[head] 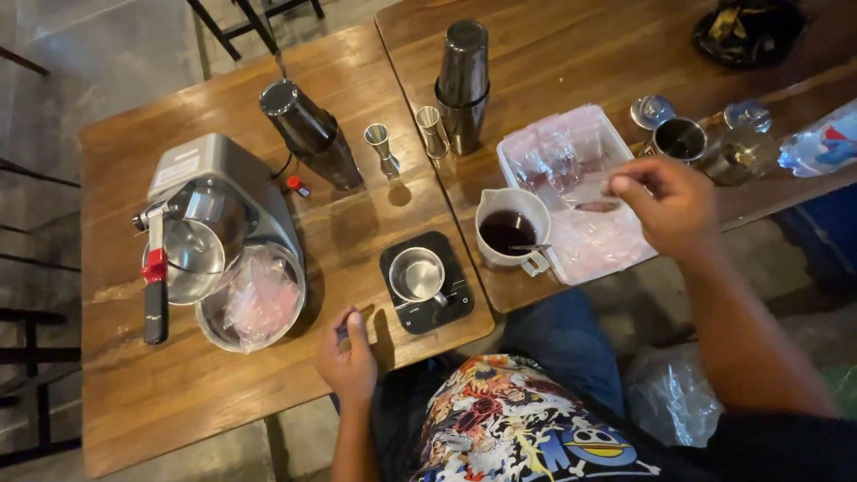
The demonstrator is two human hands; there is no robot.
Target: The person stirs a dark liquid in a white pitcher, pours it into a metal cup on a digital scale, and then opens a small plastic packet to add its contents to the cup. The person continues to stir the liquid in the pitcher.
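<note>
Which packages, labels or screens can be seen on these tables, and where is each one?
Pale rectangular label: on top of the grey ice shaver machine, left table.
Clear plastic water bottle with a blue and red label: lying at the right edge.
Crumpled clear plastic bag: inside the round metal bowl under the machine.
Small black square scale: its screen cannot be made out.

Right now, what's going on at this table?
A seated person's right hand hovers over a white tray lined with clear plastic, fingers pinched. The left hand rests at the table edge near a small metal cup on a black scale. A white pitcher of dark liquid stands between them.
</note>
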